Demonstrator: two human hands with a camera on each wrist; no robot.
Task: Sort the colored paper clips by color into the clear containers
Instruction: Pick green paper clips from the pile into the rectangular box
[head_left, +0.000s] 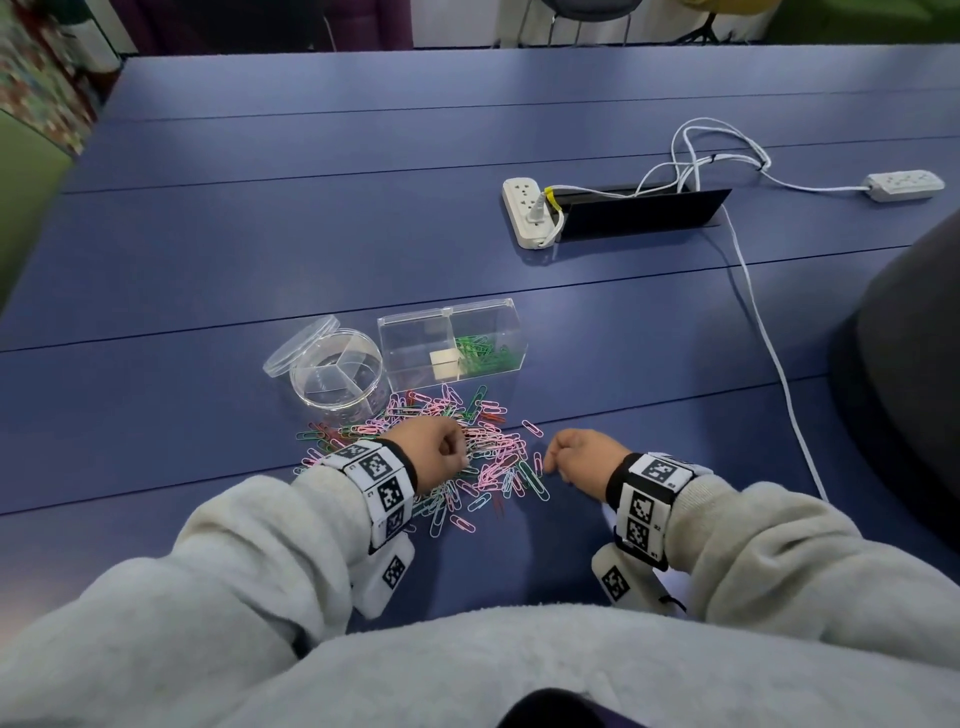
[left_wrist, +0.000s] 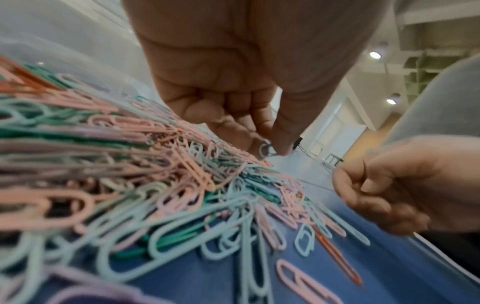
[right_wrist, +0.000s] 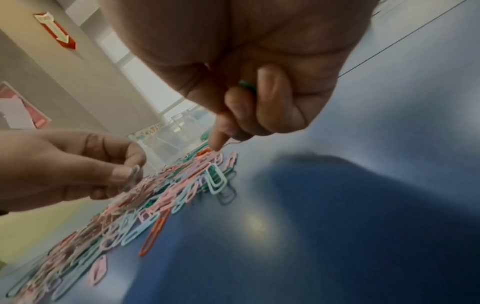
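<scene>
A heap of pink, light blue, green and red paper clips (head_left: 457, 457) lies on the blue table (head_left: 649, 457). My left hand (head_left: 457, 449) hovers over the heap and pinches a pale clip (left_wrist: 265, 149) between thumb and fingers; the same clip (right_wrist: 135, 174) shows in the right wrist view. My right hand (head_left: 553, 462) sits just right of the heap with fingers curled around a green clip (right_wrist: 246, 84). Behind the heap stand a clear rectangular box (head_left: 415, 343) holding green clips (head_left: 483, 353) and a round divided clear dish (head_left: 337, 374).
The dish's clear lid (head_left: 298, 345) leans against its left side. A white power strip (head_left: 530, 213), a black cable hatch (head_left: 644, 208) and white cords (head_left: 769, 343) lie farther back and right. A dark rounded object (head_left: 914, 374) stands at the right edge.
</scene>
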